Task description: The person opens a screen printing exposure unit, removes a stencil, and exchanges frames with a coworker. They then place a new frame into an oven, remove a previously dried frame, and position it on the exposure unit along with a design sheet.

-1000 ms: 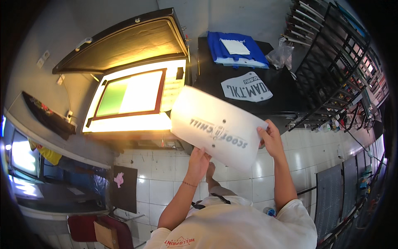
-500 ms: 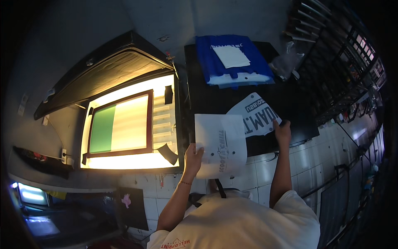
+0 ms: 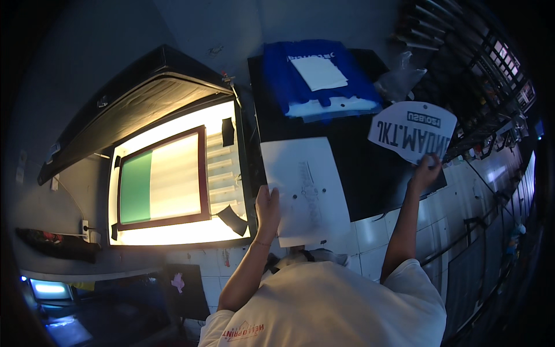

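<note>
My left hand (image 3: 267, 207) grips the left edge of a white rectangular sheet (image 3: 289, 194), its fingers closed on it. Faint dark lettering and small dark dots show on that sheet. Out to the right, my right hand (image 3: 426, 172) pinches the lower edge of a smaller white cut-out sheet (image 3: 399, 128) with a curved outline and bold dark lettering. The two sheets are held apart, over the near side of a black table (image 3: 358, 196).
Left of the table a lit light box (image 3: 173, 234) has its dark lid (image 3: 156, 95) raised. On its glass lies a dark-red screen frame (image 3: 203, 173), partly green inside. A blue bag (image 3: 358, 87) bearing folded white paper (image 3: 321, 73) and a crumpled clear bag (image 3: 399, 81) lie at the back.
My right hand has moved right, carrying the cut-out sheet away from behind the rectangular sheet. My left hand's sheet has shifted slightly, and the whole view has turned a little.
</note>
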`<state>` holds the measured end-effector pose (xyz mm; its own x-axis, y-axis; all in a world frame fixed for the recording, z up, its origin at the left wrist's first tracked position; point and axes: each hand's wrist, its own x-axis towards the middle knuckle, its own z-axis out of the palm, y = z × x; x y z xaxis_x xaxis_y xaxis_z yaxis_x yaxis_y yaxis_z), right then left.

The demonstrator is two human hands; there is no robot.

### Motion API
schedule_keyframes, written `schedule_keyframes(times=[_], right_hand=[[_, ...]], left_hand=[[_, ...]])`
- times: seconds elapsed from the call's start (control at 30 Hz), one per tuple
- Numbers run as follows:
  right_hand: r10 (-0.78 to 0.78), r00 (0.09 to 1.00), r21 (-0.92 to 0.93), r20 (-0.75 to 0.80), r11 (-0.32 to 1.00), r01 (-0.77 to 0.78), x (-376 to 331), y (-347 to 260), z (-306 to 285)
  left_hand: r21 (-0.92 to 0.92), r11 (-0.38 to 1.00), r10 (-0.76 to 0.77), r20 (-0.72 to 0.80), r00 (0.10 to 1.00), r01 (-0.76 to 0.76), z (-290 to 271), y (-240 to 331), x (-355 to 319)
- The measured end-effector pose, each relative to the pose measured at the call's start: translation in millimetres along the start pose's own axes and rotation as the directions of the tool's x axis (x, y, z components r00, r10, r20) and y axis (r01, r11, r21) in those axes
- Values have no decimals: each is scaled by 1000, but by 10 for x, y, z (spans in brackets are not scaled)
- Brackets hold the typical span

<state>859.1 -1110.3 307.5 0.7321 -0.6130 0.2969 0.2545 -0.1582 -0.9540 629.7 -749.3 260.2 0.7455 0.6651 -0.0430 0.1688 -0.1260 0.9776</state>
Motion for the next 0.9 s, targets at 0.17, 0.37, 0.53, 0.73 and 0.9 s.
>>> schedule_keyframes(times=[0.17, 0.37, 0.53, 0.73, 0.9], right_hand=[[378, 916, -44, 138, 926, -375, -8, 613, 40], [486, 785, -552, 383, 802, -227, -248, -10, 111], [232, 682, -611, 694, 692, 386, -693, -161, -9], [483, 479, -551, 733, 835, 1, -1473, -287, 282], [540, 399, -529, 741, 836, -148, -1458, -317, 351]], left_hand=[[-21, 998, -60, 145, 988, 64, -114, -47, 61], [-39, 995, -88, 169, 982, 96, -263, 31, 106], [6, 999, -36, 71, 997, 36, -46, 136, 371], [-79, 985, -160, -69, 985, 154, 124, -32, 535], [-43, 994, -103, -107, 989, 98, 163, -56, 541]])
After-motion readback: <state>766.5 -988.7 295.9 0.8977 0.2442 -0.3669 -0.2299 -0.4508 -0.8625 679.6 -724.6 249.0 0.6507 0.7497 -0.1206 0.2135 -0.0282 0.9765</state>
